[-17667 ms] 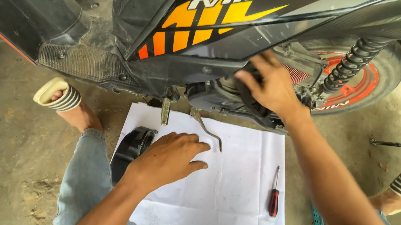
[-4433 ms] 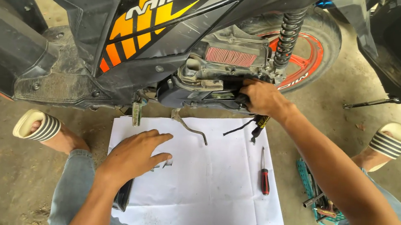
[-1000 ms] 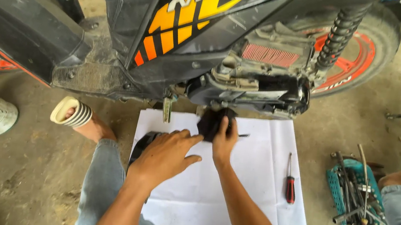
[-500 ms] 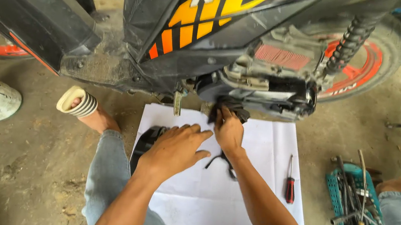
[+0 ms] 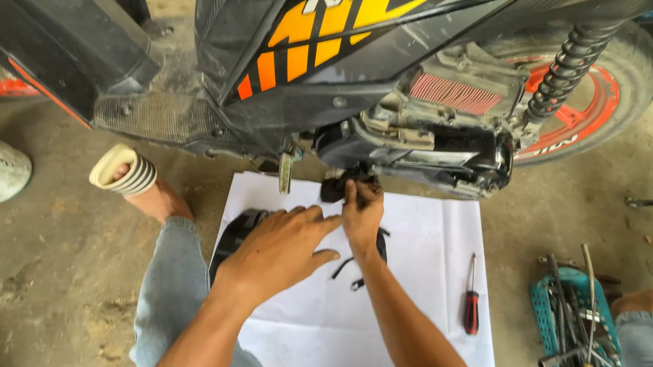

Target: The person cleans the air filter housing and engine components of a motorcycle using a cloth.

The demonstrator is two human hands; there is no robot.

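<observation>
both hands over white sheet (image 5: 418, 243): right hand (image 5: 362, 212) pinching half-hidden black part (image 5: 334, 188), left hand (image 5: 278, 248) spread flat.

White paper sheet (image 5: 411, 300) smooth, matt; scooter panel (image 5: 343, 38) glossy plastic; concrete floor (image 5: 45, 283) rough, dusty.

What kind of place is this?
Probably an informal motorcycle repair spot: a scooter with its side cover off stands on a bare dirt floor, with a teal tool tray and a red-handled screwdriver on a white sheet.
</observation>
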